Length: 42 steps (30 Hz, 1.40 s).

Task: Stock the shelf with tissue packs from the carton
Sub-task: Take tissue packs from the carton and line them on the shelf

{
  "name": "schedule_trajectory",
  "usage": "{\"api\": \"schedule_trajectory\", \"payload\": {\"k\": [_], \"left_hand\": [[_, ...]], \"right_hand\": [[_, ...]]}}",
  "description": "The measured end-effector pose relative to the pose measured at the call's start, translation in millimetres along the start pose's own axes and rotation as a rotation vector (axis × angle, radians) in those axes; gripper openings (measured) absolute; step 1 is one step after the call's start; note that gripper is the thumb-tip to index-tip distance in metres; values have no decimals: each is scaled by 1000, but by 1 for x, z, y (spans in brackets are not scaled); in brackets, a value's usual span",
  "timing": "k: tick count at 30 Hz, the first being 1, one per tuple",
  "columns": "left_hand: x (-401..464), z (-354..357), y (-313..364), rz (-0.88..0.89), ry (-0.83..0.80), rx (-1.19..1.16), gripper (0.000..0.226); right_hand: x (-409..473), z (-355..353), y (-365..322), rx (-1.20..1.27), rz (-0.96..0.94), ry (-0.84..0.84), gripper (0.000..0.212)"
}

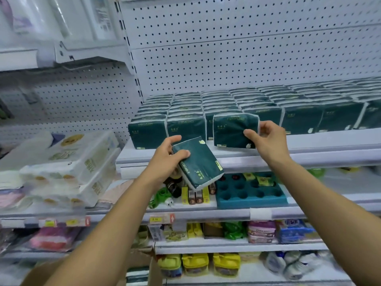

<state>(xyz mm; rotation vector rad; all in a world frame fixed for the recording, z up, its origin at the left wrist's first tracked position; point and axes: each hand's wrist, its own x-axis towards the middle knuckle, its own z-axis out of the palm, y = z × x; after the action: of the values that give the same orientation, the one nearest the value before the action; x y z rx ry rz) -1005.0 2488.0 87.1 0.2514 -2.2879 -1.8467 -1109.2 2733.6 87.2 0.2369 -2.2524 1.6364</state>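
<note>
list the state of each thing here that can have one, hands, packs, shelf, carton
left hand: closed on a tilted tissue pack, held off the shelf
right hand: gripping an upright tissue pack at the shelf's front edge
tissue shelf: rows of green packs fill it front to back
carton: open at the bottom of the view, some packs inside
teal tray: most holes empty

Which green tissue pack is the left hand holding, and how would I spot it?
Find the white shelf lined with rows of dark green tissue packs. Just below its front edge, the left hand grips one tissue pack in the air. Unlike its upright neighbours, it is tilted and not on the shelf.
</note>
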Motion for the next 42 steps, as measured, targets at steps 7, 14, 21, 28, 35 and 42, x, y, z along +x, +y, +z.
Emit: {"api": "schedule_trajectory", "payload": {"k": [7, 14, 21, 28, 35, 42], "left_hand": [[15, 1, -9, -28, -51, -46, 42], [23, -1, -8, -26, -133, -116, 47], [28, 18, 6, -6, -234, -126, 41], [25, 59, 30, 119, -350, -28, 39], [50, 88, 41, 686, 333, 556, 25], [83, 102, 27, 682, 165, 1417, 92]], "right_hand": [[16, 20, 4, -54, 105, -76, 19], [13, 20, 6, -79, 129, 21, 43], [-17, 5, -4, -98, -249, 67, 23], [-19, -20, -18, -41, -104, -646, 36], [7, -82, 10, 203, 25, -312, 23], [34, -97, 39, 180, 79, -79, 24]]}}
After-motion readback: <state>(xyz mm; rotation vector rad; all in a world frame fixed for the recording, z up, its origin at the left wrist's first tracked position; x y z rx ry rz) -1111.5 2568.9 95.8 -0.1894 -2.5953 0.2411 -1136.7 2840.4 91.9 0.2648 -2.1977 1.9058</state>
